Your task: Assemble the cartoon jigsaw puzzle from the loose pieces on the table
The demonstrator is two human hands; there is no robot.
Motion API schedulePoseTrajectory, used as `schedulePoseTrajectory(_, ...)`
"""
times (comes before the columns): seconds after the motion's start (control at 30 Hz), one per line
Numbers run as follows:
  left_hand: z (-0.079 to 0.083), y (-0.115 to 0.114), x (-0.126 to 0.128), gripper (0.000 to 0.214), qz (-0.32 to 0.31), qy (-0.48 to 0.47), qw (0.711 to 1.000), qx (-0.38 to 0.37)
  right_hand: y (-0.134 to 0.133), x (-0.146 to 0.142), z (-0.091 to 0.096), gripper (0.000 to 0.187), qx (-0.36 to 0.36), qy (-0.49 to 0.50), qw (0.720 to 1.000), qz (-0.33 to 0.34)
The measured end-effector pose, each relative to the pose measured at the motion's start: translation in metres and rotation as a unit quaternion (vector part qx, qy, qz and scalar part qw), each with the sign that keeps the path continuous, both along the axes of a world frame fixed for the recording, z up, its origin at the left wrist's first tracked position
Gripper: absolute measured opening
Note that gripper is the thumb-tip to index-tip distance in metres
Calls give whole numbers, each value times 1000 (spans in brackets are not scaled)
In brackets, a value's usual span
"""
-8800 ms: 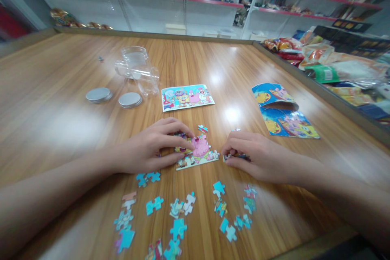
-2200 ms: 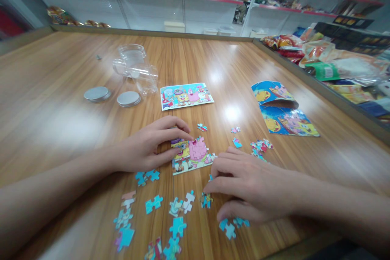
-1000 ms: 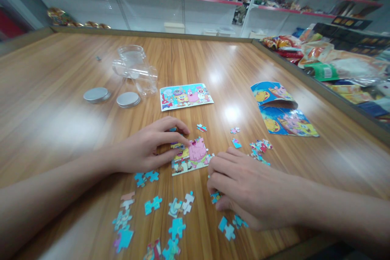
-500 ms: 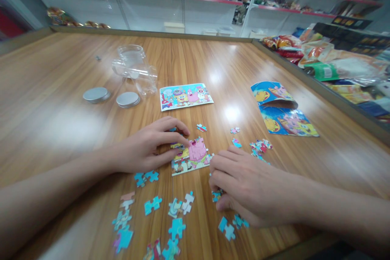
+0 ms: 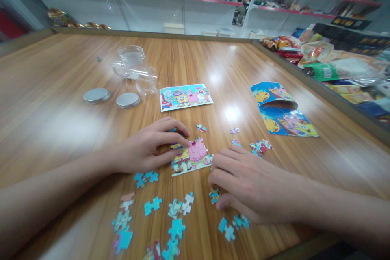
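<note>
A partly joined cartoon puzzle lies on the wooden table. My left hand rests on its left edge, fingers curled and pressed on the joined pieces. My right hand lies palm down just right of the puzzle, fingers bent over a small teal puzzle piece that it pinches against the table. Several loose pieces lie scattered in front of me, mostly teal side up. A small cluster of pieces sits beyond my right hand.
A printed reference picture lies past the puzzle. Clear jars and two metal lids stand at the back left. Torn puzzle packaging lies at the right. Snack bags crowd the bin beyond the table's right edge. Shop shelves line the background.
My right hand came from the puzzle's right edge down to the loose pieces and closed over a teal piece, shifting slightly in the last second. My left hand has stayed on the puzzle.
</note>
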State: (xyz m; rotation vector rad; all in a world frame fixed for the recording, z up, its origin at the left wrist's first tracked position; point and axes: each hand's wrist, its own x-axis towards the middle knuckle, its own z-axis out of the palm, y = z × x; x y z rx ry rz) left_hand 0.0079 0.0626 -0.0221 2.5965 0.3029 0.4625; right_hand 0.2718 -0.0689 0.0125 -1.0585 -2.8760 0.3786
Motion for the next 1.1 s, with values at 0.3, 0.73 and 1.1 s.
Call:
schedulePoseTrajectory(0.3,0,0,0,23,2,-5,1000,-2,0,0,2,10,-4,-1,1000,10)
schedulePoseTrajectory(0.73,0,0,0,25,-5,8,1000,-1,-1,1,4,9,17,-31,999,8)
schedulePoseTrajectory(1.1,-1,1,-1,25,-5,4,1000,-3,-1,2,10,20,20,-74,996,42)
